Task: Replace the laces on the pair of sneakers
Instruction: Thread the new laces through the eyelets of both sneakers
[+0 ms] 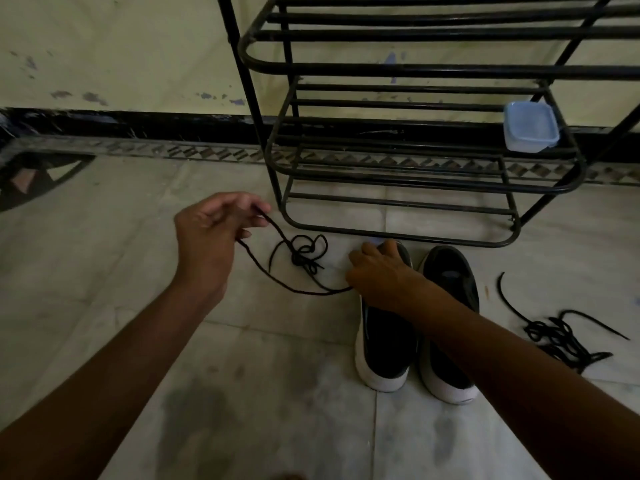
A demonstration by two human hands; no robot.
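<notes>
Pale floor tiles (104,271), black metal shoe rack (415,68) behind. Left hand (211,233) pinches a black cord lace (298,259) that trails to right hand (377,271), fingers curled over one black white-soled sneaker (384,341). Relacing looks barely begun.

Single head-worn camera looks forward and down at the floor (104,271).

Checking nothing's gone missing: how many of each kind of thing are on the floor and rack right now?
Sneakers: 2
Black lace tangles: 2, one in the left hand, one loose on the floor
Plastic containers: 1
Metal racks: 1
Total: 6
</notes>
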